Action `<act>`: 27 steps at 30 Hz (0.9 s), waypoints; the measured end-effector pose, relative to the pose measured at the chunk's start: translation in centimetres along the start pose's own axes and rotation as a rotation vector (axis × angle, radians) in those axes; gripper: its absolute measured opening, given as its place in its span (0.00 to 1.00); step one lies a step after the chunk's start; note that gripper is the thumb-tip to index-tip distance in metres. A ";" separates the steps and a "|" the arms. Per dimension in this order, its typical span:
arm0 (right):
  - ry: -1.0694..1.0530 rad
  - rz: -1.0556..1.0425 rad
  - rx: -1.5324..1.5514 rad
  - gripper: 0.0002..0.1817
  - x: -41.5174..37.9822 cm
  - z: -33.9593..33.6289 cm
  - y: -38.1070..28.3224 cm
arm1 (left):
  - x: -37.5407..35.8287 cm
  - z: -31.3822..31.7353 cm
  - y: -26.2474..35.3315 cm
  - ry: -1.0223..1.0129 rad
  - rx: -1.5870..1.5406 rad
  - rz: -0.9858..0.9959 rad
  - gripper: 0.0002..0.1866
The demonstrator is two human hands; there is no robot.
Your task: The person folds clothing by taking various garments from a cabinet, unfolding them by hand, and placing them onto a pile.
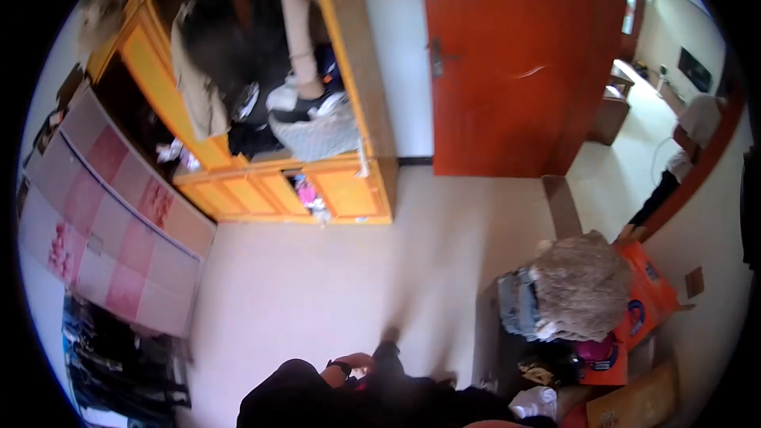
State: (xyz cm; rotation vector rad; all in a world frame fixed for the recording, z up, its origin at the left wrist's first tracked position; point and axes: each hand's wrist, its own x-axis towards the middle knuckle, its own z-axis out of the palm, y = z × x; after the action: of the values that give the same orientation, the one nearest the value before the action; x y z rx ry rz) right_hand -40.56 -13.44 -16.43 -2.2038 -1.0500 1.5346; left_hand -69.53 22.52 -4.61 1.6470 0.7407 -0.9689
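At the bottom of the head view, one of my hands, apparently my left hand (358, 361), hangs by my dark clothing with a dark band (341, 367) at its wrist. Its fingers are blurred and partly hidden. It is nearest to my clothes and a dark foot (388, 353) on the pale floor. Only a sliver of skin shows at the bottom edge toward the right; my right hand cannot be made out.
An open yellow wardrobe (380, 111) holds clothes at the upper left. Pink cabinet doors (119, 246) stand at left. A red door (515, 55) is at the back. At right, a fluffy brown bundle (583, 285) tops piled goods; beyond the doorway is a person (697, 123).
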 end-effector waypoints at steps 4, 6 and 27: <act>-0.184 0.002 -0.215 0.14 6.4 -3.7 -8.1 | 0.7 2.8 -18.2 0.742 0.290 0.351 0.12; -0.305 -0.020 -0.342 0.13 10.4 -5.7 -12.4 | -0.2 4.8 -22.9 0.800 0.448 -0.099 0.12; -0.237 -0.605 -0.244 0.12 40.3 -20.0 -65.0 | 4.0 -31.2 -30.6 1.301 -0.164 -0.250 0.09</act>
State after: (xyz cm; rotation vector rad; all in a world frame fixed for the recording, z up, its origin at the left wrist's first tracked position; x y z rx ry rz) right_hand -42.08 63.69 0.71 -1.6133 -1.8501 1.4493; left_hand -86.14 60.89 -18.11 1.9504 1.8360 0.1663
